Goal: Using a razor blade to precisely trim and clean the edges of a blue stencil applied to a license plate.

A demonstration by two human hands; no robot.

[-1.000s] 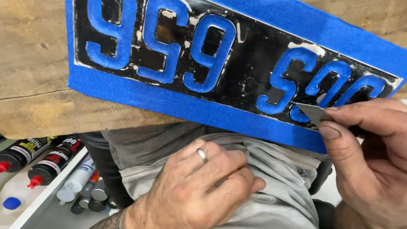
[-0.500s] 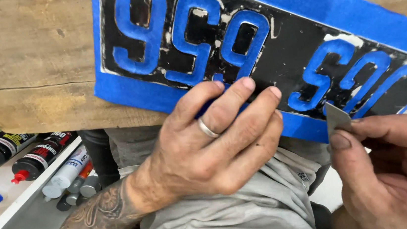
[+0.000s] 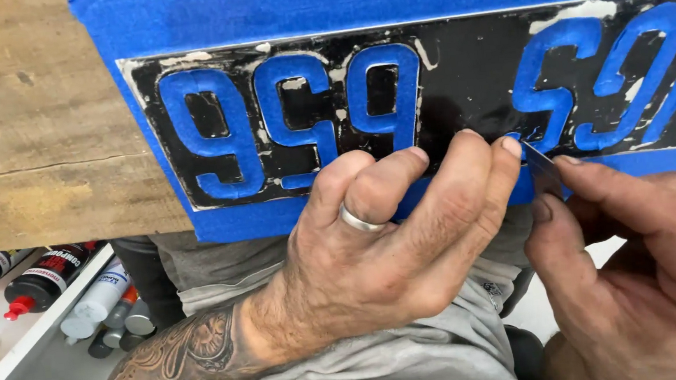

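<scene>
Number plate (image 3: pixel 461 95), black with blue-taped raised characters, lies on the wooden bench (image 3: pixel 28 145) at twelve o'clock. Left hand (image 3: pixel 392 234) presses curled fingers on its lower tape edge. At three o'clock, right hand (image 3: pixel 651 267) pinches a small blade (image 3: pixel 541 166), seemingly trimming tape around characters; the cut calls for a steady, shallow touch.

The left hand (image 3: pixel 393 251) wears a plain silver ring (image 3: pixel 357 219) on one of its fingers, toward 12 o'clock from the knuckles. The bare left forearm carries a dark tattoo (image 3: pixel 177 366) of curling shapes. The right hand (image 3: pixel 652 275) is bare. A grey shirt (image 3: pixel 388 367) covers the torso.
</scene>
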